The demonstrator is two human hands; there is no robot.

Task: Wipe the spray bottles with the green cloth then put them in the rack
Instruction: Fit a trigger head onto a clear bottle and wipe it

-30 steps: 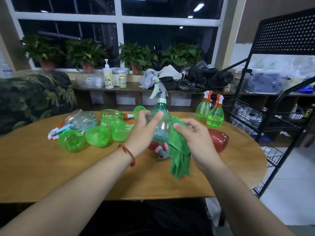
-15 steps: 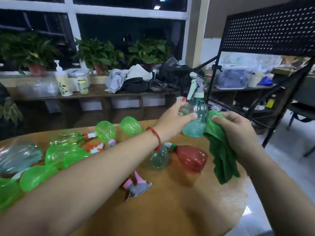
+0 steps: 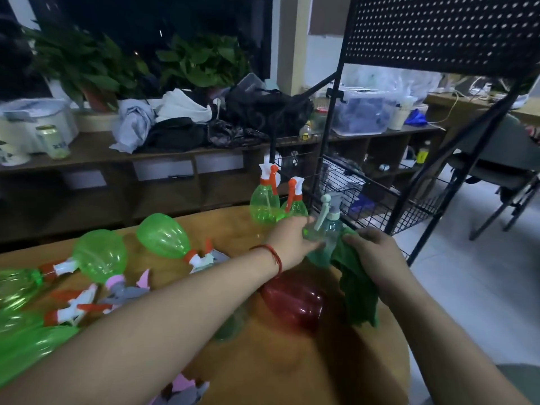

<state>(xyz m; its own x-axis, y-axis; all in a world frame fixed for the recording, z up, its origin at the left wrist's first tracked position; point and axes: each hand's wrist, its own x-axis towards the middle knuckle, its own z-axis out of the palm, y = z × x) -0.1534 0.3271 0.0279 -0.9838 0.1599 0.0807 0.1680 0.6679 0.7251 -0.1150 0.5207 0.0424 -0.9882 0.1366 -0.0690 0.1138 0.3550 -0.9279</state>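
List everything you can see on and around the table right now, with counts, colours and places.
Pale teal plastic spray bottle: one, held upright near the rack.
Green cloth: one, hanging from the right hand.
Upright green plastic spray bottles: two, table's far edge.
Lying green plastic bottles: several, table's left.
Red plastic bottle: one, lying under the forearm.
Black wire rack: one, right of table.
Left hand: grips the teal bottle.
Right hand: grips the cloth.

- Left hand (image 3: 292, 241), right of frame centre, is curled closed in a grip; a red cord circles its wrist.
- Right hand (image 3: 377, 255) sits just beside it, fingers pinched closed.
- Both bare forearms reach in from the lower frame edge.
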